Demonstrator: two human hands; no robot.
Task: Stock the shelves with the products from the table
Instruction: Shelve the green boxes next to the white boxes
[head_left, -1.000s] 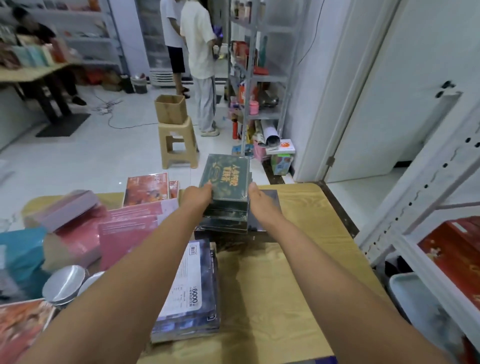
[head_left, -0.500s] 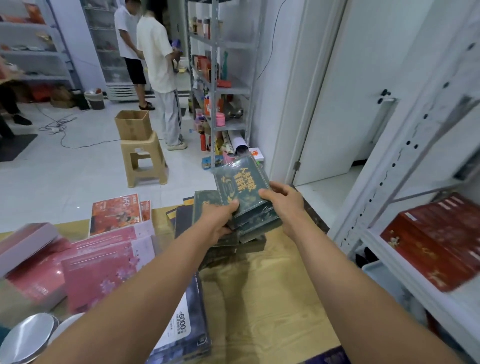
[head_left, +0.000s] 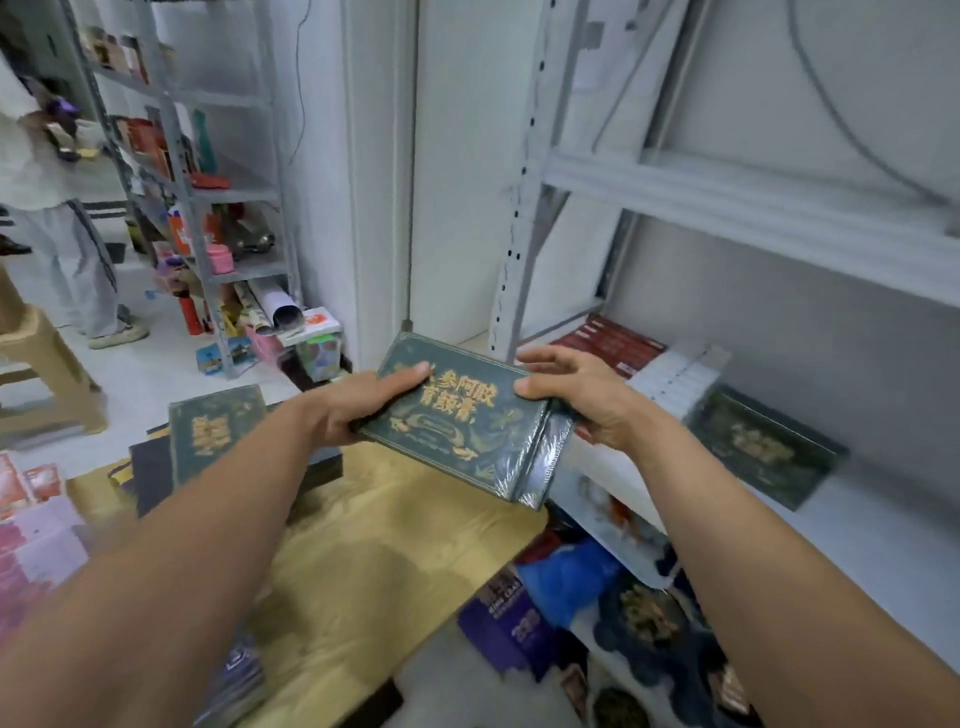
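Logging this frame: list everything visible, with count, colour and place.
held boxes: small stack, dark green with gold lettering, carried between table and shelf
green box on table: one, on dark flat boxes
green box on shelf: one, lying flat
red boxes: a row, at the back of the shelf
white boxes: a row, beside the red ones
table: one, yellow-brown
pink packs: several, table's left edge
white shelf: one, right
grey rack: one, background, cluttered
stool: one, tan, far left
bystander: one, far left
hands: left and right grip the stack's ends
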